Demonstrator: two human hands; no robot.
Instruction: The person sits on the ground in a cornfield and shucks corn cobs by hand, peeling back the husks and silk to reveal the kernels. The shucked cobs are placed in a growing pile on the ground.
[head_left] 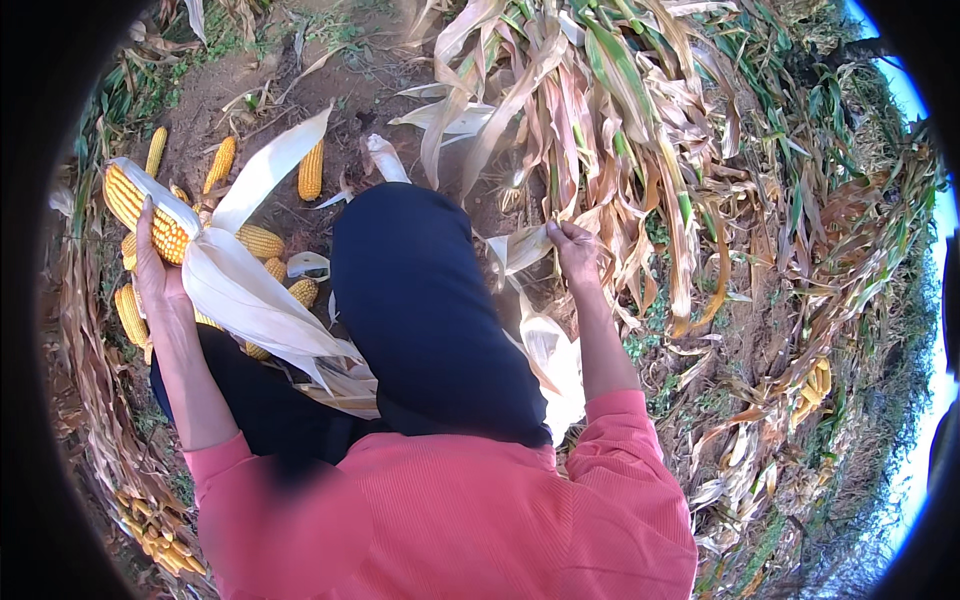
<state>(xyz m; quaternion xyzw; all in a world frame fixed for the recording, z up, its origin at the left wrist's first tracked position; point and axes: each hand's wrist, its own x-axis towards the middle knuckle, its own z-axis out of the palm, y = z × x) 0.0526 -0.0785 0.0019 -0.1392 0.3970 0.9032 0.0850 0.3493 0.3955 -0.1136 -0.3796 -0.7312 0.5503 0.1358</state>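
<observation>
On the left, my left hand (162, 275) is closed around an ear of corn (138, 208) with bare yellow kernels showing. Pale husk leaves (245, 290) are peeled back from its base and spread toward my knee. Over on the right, my right hand (576, 250) has its fingers pinched together on what looks like a dry corn husk (522, 247). That hand is beside a heap of dry corn stalks (600, 130).
Several husked cobs (258, 241) lie on the soil below and around my left hand, with another cob (311, 170) farther off. My dark-trousered knee (410, 290) rises between my hands. Loose husks (550, 350) lie right of it. More cobs (815, 385) are piled at far right.
</observation>
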